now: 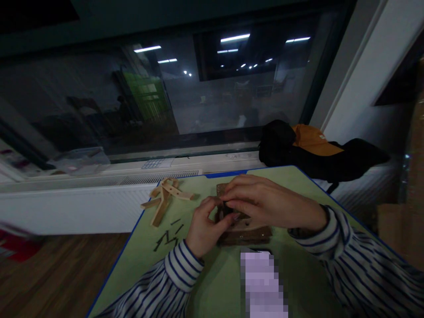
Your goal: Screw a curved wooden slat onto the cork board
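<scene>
A flat brown wooden board lies on the green table in front of me. My left hand rests at the board's left edge with fingers curled and thumb pinched against a small dark part. My right hand reaches over the board from the right, its fingertips pressed together on the same small dark part. What that part is stays too small and dark to name. Both sleeves are striped.
Several pale wooden strips lie piled at the table's far left, with a few thin dark pins nearer me. A black bag with an orange cap sits on the sill. A blurred purple patch covers the near table. A radiator runs below the window.
</scene>
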Tool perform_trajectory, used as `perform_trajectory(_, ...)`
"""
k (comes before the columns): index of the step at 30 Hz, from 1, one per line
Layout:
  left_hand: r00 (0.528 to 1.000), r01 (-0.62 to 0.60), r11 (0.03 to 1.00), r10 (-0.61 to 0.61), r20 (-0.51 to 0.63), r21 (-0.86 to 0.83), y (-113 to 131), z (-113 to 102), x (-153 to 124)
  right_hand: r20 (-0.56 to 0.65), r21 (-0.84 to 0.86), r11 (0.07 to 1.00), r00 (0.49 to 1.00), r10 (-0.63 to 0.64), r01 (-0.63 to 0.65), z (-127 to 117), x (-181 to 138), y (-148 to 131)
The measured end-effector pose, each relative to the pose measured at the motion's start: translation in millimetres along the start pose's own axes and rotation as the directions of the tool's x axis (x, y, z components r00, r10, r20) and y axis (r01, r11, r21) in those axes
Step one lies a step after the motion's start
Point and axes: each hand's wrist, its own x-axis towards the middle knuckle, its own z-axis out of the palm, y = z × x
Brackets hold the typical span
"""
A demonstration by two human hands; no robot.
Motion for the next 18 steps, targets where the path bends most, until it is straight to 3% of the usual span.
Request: perform_trajectory(18,0.996,0.059,0.974,-0.073,-0.054,-0.22,-8,5,-12,0.0,-0.028,1.0,1.0,0.015,-0.015,1,2,3)
